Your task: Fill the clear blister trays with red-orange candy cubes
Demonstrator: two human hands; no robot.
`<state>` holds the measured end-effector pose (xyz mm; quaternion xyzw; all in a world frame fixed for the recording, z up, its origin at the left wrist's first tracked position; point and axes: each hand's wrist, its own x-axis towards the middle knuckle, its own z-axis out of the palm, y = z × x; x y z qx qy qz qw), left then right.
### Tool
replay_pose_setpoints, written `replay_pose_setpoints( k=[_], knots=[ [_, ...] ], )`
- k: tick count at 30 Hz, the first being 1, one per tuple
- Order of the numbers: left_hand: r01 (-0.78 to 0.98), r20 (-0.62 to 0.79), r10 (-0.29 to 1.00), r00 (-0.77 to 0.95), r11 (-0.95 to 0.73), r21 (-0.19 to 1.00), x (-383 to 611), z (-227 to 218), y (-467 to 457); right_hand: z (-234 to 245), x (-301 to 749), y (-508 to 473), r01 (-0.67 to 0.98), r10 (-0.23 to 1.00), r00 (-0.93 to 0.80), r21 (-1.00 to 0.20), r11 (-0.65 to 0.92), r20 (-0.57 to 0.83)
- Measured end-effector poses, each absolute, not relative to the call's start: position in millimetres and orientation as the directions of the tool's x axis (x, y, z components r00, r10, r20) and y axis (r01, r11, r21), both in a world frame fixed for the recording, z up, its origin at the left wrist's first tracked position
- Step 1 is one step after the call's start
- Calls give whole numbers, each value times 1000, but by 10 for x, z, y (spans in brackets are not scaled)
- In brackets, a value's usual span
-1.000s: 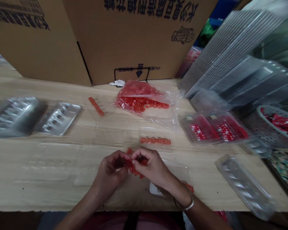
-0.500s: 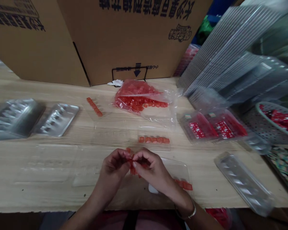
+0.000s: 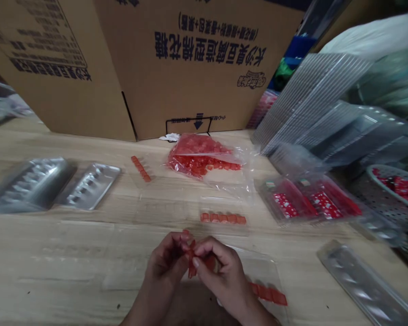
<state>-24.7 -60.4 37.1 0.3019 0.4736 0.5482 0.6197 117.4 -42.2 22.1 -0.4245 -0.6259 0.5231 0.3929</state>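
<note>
Between my two hands, low in the middle of the head view, are small red translucent pieces (image 3: 192,259); what exactly they are is hard to make out. My left hand (image 3: 168,260) pinches them from the left, thumb and fingertips closed. From the right my right hand (image 3: 219,267) pinches the same pieces, partly covering them. A row of red blocks (image 3: 223,218) lies in a clear tray just beyond my hands. Beside my right wrist another red strip (image 3: 269,293) rests on a clear tray. Farther left lies a third red strip (image 3: 140,169).
An open plastic bag of red pieces (image 3: 204,156) lies before a big cardboard box (image 3: 197,81). Silver-looking trays (image 3: 91,185) are at left. Stacked clear trays (image 3: 313,99), packs with red dotted packets (image 3: 302,199), a basket (image 3: 377,190) and a long clear tray (image 3: 363,280) stand right.
The whole view has tilted up, so things sit lower in the picture and more of the box's print shows. My hands stay together on the red pieces, their fingers slightly shifted.
</note>
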Motion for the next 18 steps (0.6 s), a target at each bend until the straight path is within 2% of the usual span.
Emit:
replay_pose_setpoints(
  k=[2, 4, 7, 10, 13, 18],
  knots=[
    [-418, -297, 954, -37, 256, 872, -222, 400, -624, 261, 1164, -410, 113, 952, -299, -988, 109, 71],
    [-494, -407, 913, 10, 359, 792, -211, 423, -634, 297, 1144, -390, 56, 951, -306, -996, 62, 42],
    [-594, -516, 840, 165, 502, 628, -247, 433, -635, 304, 1097, -367, -108, 921, -381, -985, -134, -84],
    [-639, -523, 816, 246, 542, 546, -317, 417, -646, 252, 1040, -356, -239, 909, -383, -932, -272, -167],
    [-663, -511, 828, 231, 518, 541, -357, 382, -667, 204, 977, -352, -321, 925, -312, -892, -318, -217],
    [-676, -426, 903, 52, 346, 651, -340, 377, -646, 260, 851, -349, -418, 918, -245, -820, -390, -311]
  ],
)
